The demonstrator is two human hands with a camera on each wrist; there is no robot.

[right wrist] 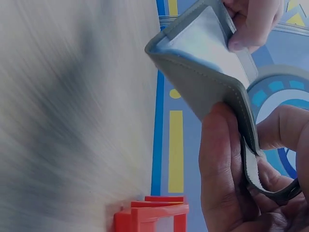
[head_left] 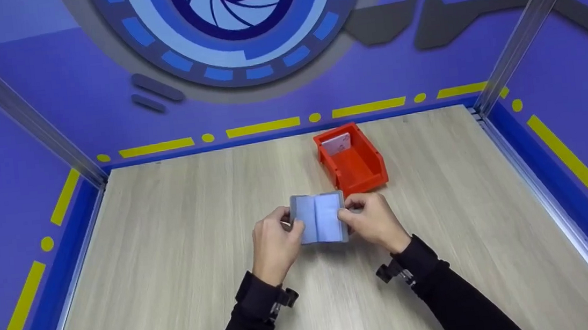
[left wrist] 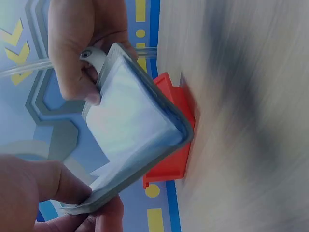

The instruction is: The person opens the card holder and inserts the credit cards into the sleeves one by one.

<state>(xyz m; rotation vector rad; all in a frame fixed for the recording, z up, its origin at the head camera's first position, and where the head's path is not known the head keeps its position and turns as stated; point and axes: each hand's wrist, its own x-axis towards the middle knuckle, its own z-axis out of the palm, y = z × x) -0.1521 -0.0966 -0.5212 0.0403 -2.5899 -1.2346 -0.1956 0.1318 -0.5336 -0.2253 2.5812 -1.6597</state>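
Note:
A small grey card holder (head_left: pixel 330 218) with stitched edges and clear plastic sleeves is spread open like a book above the table. My left hand (head_left: pixel 278 242) pinches its left edge, thumb on the inner side and fingers behind the cover. On the opposite edge, my right hand (head_left: pixel 376 220) grips the other cover between thumb and fingers. A short strap (right wrist: pixel 252 166) curves from that cover within the right hand, and a round snap (left wrist: pixel 86 53) shows on it in the left wrist view. The sleeves look pale and glossy.
Just beyond the card holder, a red plastic bin (head_left: pixel 381 170) stands on the wood-grain table (head_left: pixel 181 224). Inside it, a pale pinkish card (head_left: pixel 336 145) leans against the wall. Blue printed panels (head_left: pixel 246 113) with metal posts enclose the table at the back and sides.

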